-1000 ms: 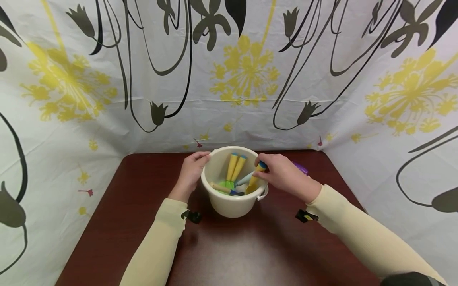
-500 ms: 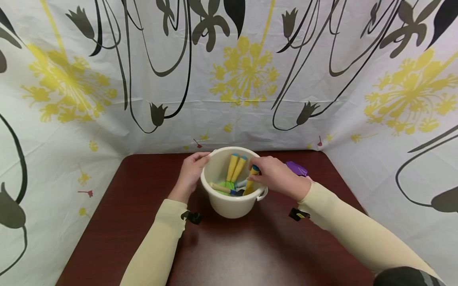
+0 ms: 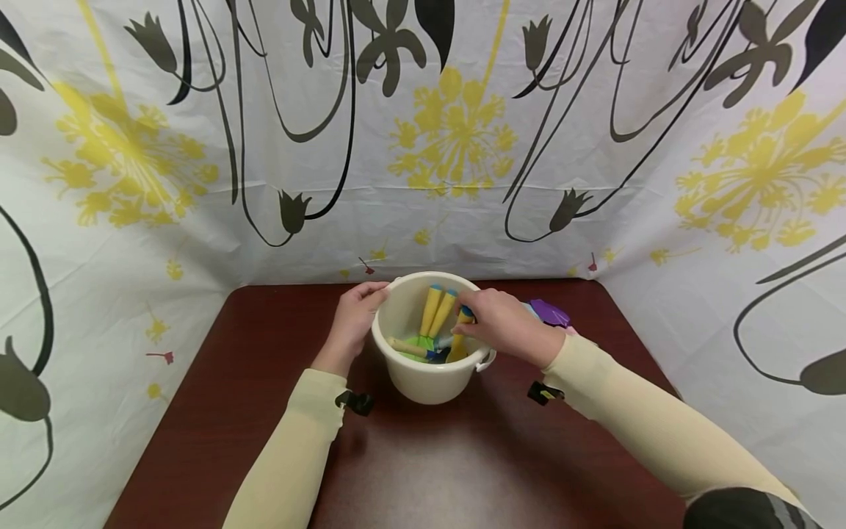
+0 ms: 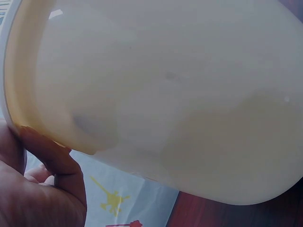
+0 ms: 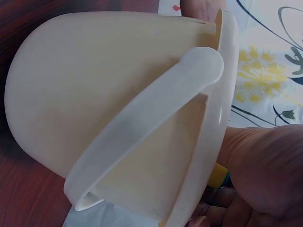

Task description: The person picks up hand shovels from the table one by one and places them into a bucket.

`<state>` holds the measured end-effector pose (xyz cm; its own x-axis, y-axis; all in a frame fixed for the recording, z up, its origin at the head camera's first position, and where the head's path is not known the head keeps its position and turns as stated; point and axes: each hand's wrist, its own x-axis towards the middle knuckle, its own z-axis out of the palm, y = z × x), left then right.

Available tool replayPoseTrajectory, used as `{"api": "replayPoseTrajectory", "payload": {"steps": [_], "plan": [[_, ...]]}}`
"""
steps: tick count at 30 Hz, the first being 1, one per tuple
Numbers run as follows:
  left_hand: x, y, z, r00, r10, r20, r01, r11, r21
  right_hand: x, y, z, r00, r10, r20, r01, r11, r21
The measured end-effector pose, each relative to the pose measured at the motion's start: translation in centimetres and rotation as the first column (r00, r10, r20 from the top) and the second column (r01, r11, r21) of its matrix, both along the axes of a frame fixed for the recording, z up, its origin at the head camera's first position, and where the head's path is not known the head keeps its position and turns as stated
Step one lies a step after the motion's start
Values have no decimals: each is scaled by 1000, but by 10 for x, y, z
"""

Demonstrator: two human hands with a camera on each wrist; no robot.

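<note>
A cream plastic bucket (image 3: pixel 429 383) stands upright at the middle back of the table. My left hand (image 3: pixel 353 319) grips its left rim, fingers curled at the edge in the left wrist view. My right hand (image 3: pixel 509 323) reaches over the right rim and holds a yellow-handled tool (image 3: pixel 460 344) with a blue end, its lower part down inside the bucket. Two more yellow handles (image 3: pixel 431 310) with blue tips lean against the back wall inside, above something bright green (image 3: pixel 415 353). A wooden-handled tool (image 3: pixel 406 347) with a blue collar and dark head lies across the bottom.
Behind my right hand, a purple object (image 3: pixel 550 312) lies on the dark red table (image 3: pixel 277 411), with light blue and pink bits beside it. The bucket's white carrying handle (image 5: pixel 142 123) hangs down its right side. Patterned curtains (image 3: pixel 456 242) enclose the table's back and sides.
My right hand has moved left and slightly inward over the bucket, carrying the yellow-handled tool toward the other handles. More of the purple object shows. My left hand stays on the rim.
</note>
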<state>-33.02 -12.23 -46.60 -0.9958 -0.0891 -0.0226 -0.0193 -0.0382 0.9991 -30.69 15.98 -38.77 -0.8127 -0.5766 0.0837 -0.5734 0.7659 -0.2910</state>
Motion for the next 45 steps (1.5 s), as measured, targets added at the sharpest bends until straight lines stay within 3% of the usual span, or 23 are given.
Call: {"api": "replayPoseTrajectory", "payload": {"steps": [19, 30, 35, 45], "plan": [[1, 2, -1, 1000, 13, -8, -13, 1000, -11, -12, -16, -3, 999, 29, 14, -29, 999, 17], [2, 2, 2, 1000, 16, -11, -17, 999, -29, -18, -23, -7, 997, 43, 60, -43, 999, -15], [2, 1, 1, 1000, 6, -10, -6, 1000, -14, -18, -27, -10, 998, 52, 41, -51, 998, -23], [1, 1, 0, 1000, -4, 2, 4, 1000, -3, -20, -20, -11, 997, 23, 73, -17, 997, -81]]}}
